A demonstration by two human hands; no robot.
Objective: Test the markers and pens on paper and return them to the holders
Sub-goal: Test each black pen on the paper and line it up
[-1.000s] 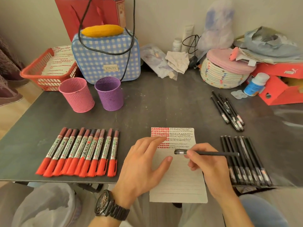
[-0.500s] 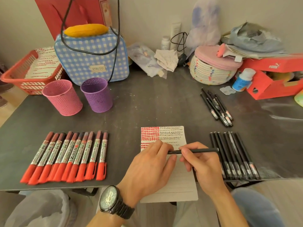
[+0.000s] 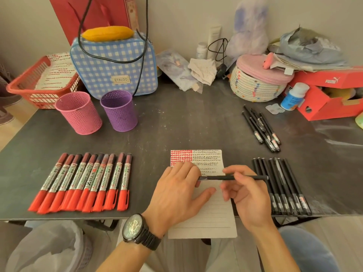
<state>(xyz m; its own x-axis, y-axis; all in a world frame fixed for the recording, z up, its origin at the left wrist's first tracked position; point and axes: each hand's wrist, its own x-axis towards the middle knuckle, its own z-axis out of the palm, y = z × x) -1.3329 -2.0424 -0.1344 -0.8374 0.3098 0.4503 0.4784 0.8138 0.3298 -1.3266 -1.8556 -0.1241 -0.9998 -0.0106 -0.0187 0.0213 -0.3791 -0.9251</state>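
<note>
Dark counter (image 3: 176,124): the checked bag (image 3: 110,65) says ETALOO and the red markers (image 3: 84,181) read ZHEN-something. Left hand (image 3: 176,193) lies on the paper (image 3: 214,218), fingers (image 3: 191,169) meeting the black pen (image 3: 216,178)'s end, can't tell if they're gripping. Right hand (image 3: 247,197) pinches its barrel. PUMA box (image 3: 326,99) far right.

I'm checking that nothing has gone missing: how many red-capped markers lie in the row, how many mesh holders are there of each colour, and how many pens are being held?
red-capped markers, lying in a row: 10
pink mesh holder: 1
purple mesh holder: 1
black pen, held in the right hand: 1
Total: 13
</note>
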